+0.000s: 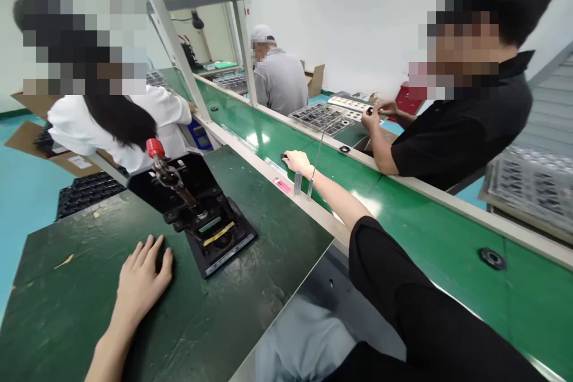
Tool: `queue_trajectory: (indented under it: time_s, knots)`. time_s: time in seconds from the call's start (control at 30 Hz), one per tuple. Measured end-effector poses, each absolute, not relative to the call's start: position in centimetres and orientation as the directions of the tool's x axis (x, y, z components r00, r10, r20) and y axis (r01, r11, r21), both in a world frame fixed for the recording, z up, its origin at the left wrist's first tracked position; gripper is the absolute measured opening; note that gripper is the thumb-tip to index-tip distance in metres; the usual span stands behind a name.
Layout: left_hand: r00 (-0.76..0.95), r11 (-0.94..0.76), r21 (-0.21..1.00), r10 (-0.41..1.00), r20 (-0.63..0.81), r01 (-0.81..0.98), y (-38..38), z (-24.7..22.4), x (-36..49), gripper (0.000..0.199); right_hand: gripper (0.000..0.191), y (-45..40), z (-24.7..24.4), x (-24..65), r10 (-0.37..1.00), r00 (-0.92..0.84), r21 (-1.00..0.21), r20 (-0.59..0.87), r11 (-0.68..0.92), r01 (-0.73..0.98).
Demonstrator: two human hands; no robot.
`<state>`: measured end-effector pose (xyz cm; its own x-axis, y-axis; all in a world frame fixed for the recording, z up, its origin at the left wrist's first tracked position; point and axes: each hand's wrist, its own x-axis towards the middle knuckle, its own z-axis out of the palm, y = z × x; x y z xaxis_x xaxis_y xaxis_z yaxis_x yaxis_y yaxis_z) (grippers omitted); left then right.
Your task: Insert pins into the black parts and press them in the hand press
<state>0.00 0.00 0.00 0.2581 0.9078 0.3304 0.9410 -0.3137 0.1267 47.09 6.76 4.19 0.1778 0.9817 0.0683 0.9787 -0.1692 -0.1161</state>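
My left hand (145,271) lies palm down on the dark green table, fingers spread, with nothing in it. Just right of it stands a black clamp fixture (219,233) with a red-tipped lever (155,148) and a yellow strip on its base. My right arm reaches across to the green conveyor belt. There, my right hand (298,161) has its fingers closed on a small black part (284,156), low over the belt near its close edge. Another black ring part (492,258) rests on the belt at the right.
A metal frame post (172,42) and thin upright rods (316,167) stand along the near belt rail. A black ring (344,149) lies by the far rail. Across the belt, a person in black (465,125) handles a small part beside trays (317,115). Two other people sit farther off.
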Motion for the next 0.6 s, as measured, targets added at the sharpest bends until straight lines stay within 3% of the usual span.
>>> queue_trajectory:
  time_s: [0.13, 0.23, 0.33, 0.4, 0.5, 0.6]
  knots:
    - [0.255, -0.31, 0.119, 0.904, 0.342, 0.943, -0.9, 1.1, 0.6, 0.063, 0.034, 3.3, 4.2, 48.5, 0.969, 0.233, -0.104, 0.084, -0.224, 0.969]
    - [0.209, -0.329, 0.147, 0.826, 0.523, 0.933, -2.6, 1.8, 1.6, 0.046, 0.037, -2.0, 4.3, 50.2, 0.947, 0.286, -0.119, 0.144, -0.271, 0.955]
    - [0.177, -0.477, 0.217, 0.652, 0.738, 0.852, -4.9, 2.2, 3.6, 0.024, 0.04, -9.3, 4.2, 51.7, 0.905, 0.354, -0.147, 0.235, -0.327, 0.934]
    - [0.253, -0.631, 0.258, 0.603, 0.757, 0.732, -6.7, 2.2, 5.4, 0.016, 0.04, -14.6, 4.1, 52.0, 0.863, 0.401, -0.192, 0.306, -0.356, 0.914]
    - [0.43, -0.783, 0.368, 0.594, 0.679, 0.501, -9.4, 2.1, 8.4, 0.017, 0.035, -21.6, 3.7, 50.4, 0.736, 0.444, -0.451, 0.512, -0.21, 0.868]
    - [0.58, -0.774, 0.545, 0.616, 0.533, 0.322, -11.5, 2.3, 10.7, 0.019, 0.03, -25.8, 3.2, 45.8, 0.633, 0.571, -0.675, 0.523, -0.102, 0.731]
